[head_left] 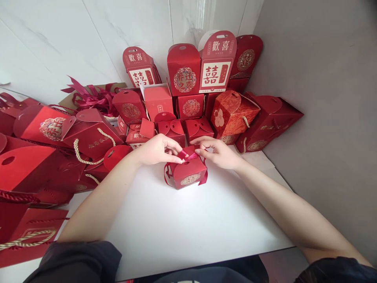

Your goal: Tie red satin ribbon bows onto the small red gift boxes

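A small red gift box with a gold round emblem on its front stands on the white table. A dark red ribbon runs over its top and down its sides. My left hand pinches the ribbon at the box's top left. My right hand pinches the ribbon's other end at the top right. Both hands have their fingers closed on the ribbon, meeting above the lid.
Several red gift boxes and bags with gold rope handles are piled along the back wall and the left side. A bundle of dark red ribbons lies at the back left. A grey wall borders the table's right edge.
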Tool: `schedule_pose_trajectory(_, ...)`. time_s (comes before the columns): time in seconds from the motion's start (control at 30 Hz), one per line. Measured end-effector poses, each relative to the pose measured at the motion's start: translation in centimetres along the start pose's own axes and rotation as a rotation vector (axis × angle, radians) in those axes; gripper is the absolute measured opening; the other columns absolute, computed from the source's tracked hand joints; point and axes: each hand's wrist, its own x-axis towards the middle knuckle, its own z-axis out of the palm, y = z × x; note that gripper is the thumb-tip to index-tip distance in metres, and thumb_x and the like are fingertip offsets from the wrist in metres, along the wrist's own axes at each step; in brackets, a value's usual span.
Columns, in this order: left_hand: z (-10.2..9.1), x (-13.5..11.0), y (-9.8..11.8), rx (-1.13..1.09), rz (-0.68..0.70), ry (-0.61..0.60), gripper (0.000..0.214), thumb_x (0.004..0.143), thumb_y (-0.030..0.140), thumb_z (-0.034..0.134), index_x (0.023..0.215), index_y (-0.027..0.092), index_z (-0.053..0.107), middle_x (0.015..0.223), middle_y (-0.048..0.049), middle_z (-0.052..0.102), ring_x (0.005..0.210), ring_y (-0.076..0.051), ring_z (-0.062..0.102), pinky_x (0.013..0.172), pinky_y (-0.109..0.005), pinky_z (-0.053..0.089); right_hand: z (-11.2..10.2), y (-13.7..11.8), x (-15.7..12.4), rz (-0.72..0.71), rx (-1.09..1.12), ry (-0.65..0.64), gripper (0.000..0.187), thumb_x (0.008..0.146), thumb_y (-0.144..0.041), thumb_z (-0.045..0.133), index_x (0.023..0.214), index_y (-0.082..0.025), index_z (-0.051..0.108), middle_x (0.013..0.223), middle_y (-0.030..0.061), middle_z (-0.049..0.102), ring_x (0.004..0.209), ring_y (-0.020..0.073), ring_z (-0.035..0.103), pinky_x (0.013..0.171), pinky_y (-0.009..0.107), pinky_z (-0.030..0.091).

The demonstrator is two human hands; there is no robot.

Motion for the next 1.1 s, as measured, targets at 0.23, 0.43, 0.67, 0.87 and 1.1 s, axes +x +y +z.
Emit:
schedule_pose_trajectory(0.23,0.5,0.7,-1.0,-0.076,-0.013,-0.054,0.036,0.069,0.039,0.082,0.098,0.018,0.079,0.077,-0.0040,0.073,0.059,-0.008,0.050,0.055,-0.022,0.039,-0.4,0.7,0.1,0.019,0.026,-0.014,0.032,0.090,-0.037,0.063,0.065,-0.018,0.060,0.110,0.0081,0.064,0.103,0.0210,0.059,0.090,0.035,0.043)
schedule_pose_trajectory(0.43,0.7,0.8,-1.1,-0.083,-0.019,-0.021,0.036,0.068,0.040,0.083,0.097,0.018,0.079,0.074,-0.0043,0.074,0.056,-0.008,0.049,0.053,-0.023,0.038,-1.7,-0.5,0.0,0.153,0.305,-0.257,0.027,0.088,-0.042,0.065,0.082,-0.016,0.071,0.081,0.0026,0.064,0.074,0.0154,0.057,0.075,0.031,0.045)
schedule_pose_trajectory(0.67,0.9,1.0,-1.4,-0.082,0.039,-0.021,0.035,0.067,0.040,0.083,0.095,0.019,0.080,0.072,-0.0029,0.071,0.053,-0.007,0.041,0.050,-0.022,0.034,-0.7,-0.8,-0.2,0.208,0.568,-0.236,0.022,0.082,-0.038,0.074,0.080,-0.016,0.074,0.078,0.0014,0.067,0.071,0.0137,0.057,0.073,0.029,0.045)
schedule_pose_trajectory(0.87,0.7,0.7,-1.3,-0.133,0.080,-0.010,0.031,0.069,0.037,0.083,0.093,0.017,0.079,0.070,-0.0020,0.067,0.054,-0.007,0.041,0.050,-0.022,0.034,-0.8,-0.3,-0.2,0.218,0.621,-0.224,0.018,0.083,-0.033,0.070,0.075,-0.016,0.068,0.072,0.0004,0.063,0.067,0.0135,0.054,0.068,0.027,0.043)
schedule_pose_trajectory(1.1,-1.1,-0.1,-0.2,-0.096,0.075,-0.154,0.030,0.078,0.043,0.073,0.069,0.014,0.071,0.105,-0.0085,0.064,0.085,-0.016,0.062,0.079,-0.029,0.051,-1.0,-0.3,-0.1,0.274,0.455,-0.227,0.035,0.087,-0.047,0.065,0.075,-0.014,0.070,0.071,0.0025,0.065,0.066,0.0141,0.056,0.069,0.028,0.044)
